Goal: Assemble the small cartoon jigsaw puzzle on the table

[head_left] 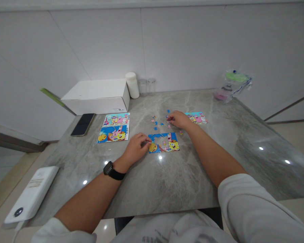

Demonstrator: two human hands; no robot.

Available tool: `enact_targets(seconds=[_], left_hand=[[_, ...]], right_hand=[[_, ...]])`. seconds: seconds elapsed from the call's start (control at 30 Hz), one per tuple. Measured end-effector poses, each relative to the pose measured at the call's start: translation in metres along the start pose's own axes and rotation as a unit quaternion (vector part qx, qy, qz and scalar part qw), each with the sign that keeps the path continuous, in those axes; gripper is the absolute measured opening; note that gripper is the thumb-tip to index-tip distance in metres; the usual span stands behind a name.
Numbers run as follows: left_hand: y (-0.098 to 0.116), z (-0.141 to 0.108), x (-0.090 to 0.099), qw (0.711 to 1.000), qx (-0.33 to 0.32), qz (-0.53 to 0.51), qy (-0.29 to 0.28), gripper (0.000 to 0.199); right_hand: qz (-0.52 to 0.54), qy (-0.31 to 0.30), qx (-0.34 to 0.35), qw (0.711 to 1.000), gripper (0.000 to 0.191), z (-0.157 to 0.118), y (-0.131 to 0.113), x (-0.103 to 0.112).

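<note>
A partly assembled cartoon puzzle point(174, 145) with a gap in its middle lies flat on the grey table. My left hand point(138, 145) rests at its left edge, fingers curled, the fingertips touching that edge; whether they pinch anything is too small to tell. Beyond the puzzle are several loose pieces point(155, 128). My right hand point(178, 119) is among them, its fingers pinched together over a small piece that I cannot make out clearly. Just right of that hand, a second cartoon picture point(200, 117) is partly covered by it. A reference sheet point(114, 128) with two pictures lies to the left.
A phone point(83, 125) lies at the left, before a white box point(97, 96). A white bottle point(132, 85) and two clear jars point(151, 87) stand by the wall. A plastic bag point(230, 86) sits back right, a white power bank point(32, 194) front left.
</note>
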State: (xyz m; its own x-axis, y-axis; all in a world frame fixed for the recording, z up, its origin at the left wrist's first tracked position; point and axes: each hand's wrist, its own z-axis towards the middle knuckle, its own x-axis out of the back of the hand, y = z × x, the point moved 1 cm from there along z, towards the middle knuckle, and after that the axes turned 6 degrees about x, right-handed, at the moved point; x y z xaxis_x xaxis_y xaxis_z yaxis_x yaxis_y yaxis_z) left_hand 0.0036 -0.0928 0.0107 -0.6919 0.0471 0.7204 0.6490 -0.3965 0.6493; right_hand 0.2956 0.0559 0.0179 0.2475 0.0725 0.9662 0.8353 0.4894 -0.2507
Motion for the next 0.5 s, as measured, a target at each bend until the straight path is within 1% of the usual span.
enact_targets(seconds=[0.13, 0.3, 0.43, 0.5], left_hand=[[-0.0001, 0.0, -0.0003, 1.0, -0.002, 0.0, 0.002, 0.01], [0.0013, 0.0006, -0.0001, 1.0, -0.005, 0.0, -0.001, 0.01], [0.0024, 0.0007, 0.0003, 1.0, -0.005, -0.005, 0.002, 0.01], [0.0026, 0.0004, 0.0006, 1.0, -0.003, -0.005, 0.001, 0.01]], right_hand=[[-0.013, -0.011, -0.002, 1.0, 0.018, -0.0016, -0.0042, 0.0029], [-0.016, -0.025, -0.026, 0.999, 0.017, -0.0024, -0.0073, 0.0026], [-0.021, -0.008, -0.028, 0.999, 0.017, -0.0011, -0.0091, 0.0019], [-0.015, 0.002, -0.024, 1.0, 0.014, -0.0005, -0.01, 0.0023]])
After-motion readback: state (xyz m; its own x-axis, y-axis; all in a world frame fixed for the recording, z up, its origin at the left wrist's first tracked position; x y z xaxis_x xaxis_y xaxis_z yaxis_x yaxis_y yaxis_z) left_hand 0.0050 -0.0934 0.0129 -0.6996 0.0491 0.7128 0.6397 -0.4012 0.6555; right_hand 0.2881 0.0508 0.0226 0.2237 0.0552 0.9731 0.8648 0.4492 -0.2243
